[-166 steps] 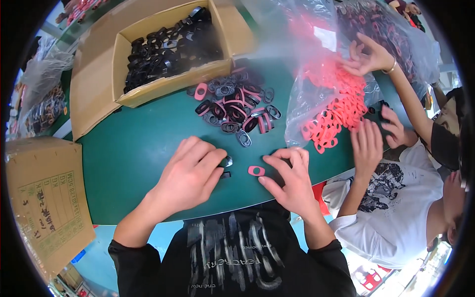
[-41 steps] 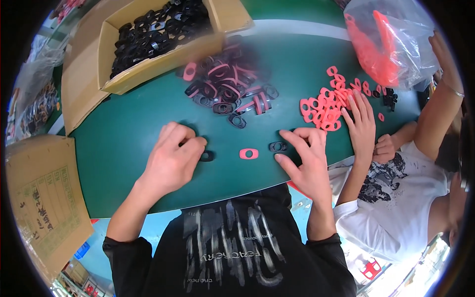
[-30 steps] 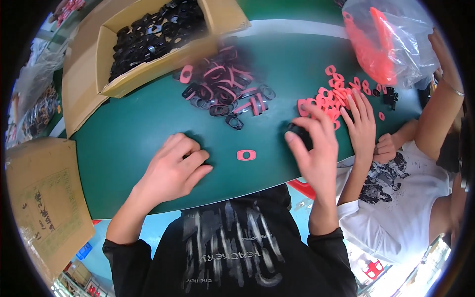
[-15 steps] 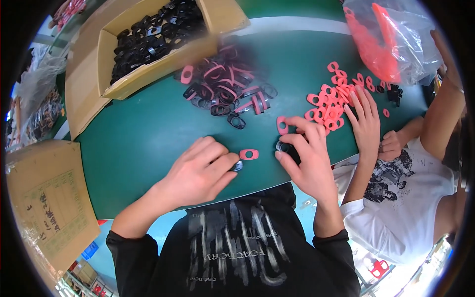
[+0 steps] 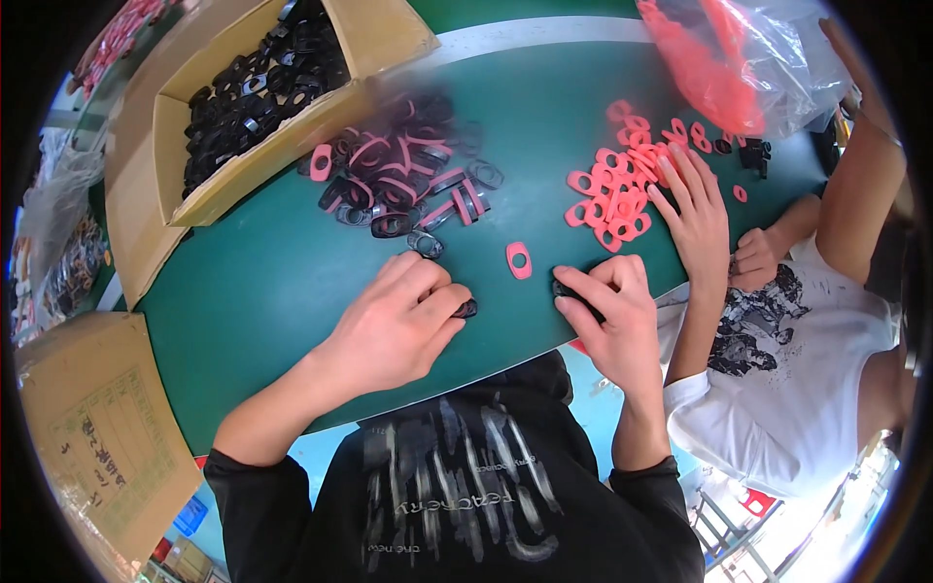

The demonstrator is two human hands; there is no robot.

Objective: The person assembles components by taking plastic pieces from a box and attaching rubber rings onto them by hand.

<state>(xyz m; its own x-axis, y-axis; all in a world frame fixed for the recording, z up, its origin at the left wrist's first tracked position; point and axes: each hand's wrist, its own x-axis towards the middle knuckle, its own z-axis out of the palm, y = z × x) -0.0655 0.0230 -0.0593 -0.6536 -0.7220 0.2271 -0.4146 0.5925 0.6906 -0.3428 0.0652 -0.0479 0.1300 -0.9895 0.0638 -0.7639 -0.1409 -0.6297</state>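
Left hand (image 5: 394,325): pinches black part (image 5: 466,309) on bench (image 5: 262,282). Right hand (image 5: 612,311): curled over black ring (image 5: 573,291), prob. gripped. Pink gasket (image 5: 518,259) lies btwn hands. Seat gasket flat, square to ring.

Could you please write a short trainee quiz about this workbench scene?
1. True or false: the loose pink ring lies on the green table between the left hand and the right hand.
2. What fills the open cardboard box? A) pink rings B) black parts C) nothing
3. Fill in: the co-worker's hand rests on a pile of ___ rings.

Key: 1 true; 2 B; 3 pink.
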